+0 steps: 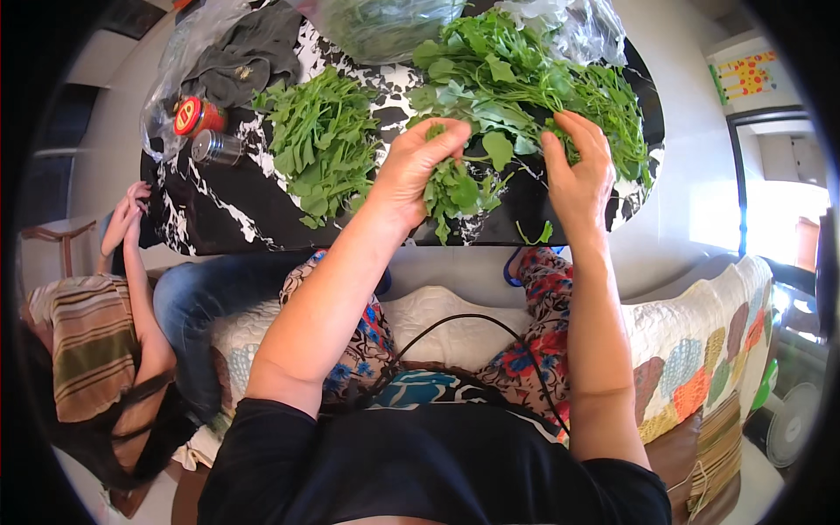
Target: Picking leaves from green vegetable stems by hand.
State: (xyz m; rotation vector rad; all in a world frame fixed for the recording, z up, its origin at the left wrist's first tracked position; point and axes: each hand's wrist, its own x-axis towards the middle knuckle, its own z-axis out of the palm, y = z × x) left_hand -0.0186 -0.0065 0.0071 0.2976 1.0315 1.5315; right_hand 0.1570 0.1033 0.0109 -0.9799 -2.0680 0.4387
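Observation:
My left hand (426, 164) is closed around a small bunch of leafy greens (464, 190), whose leaves hang out below and beside the fingers. To its right, my right hand (581, 167) has its thumb and fingers bent at the lower edge of a large heap of leafy greens (505, 72); whether it pinches a stem there cannot be told. A second pile of greens (321, 144) lies left of my left hand on the black and white marbled table. One loose green sprig (538, 233) rests at the near edge, between my hands.
The marbled table (203, 223) also bears a jar with a red lid (197, 117), a clear shaker (216, 147), a dark cloth (246, 59), a plastic bag of greens (394, 26) and crumpled clear plastic (590, 29). Another person (98, 348) sits at left, hands by the table's edge.

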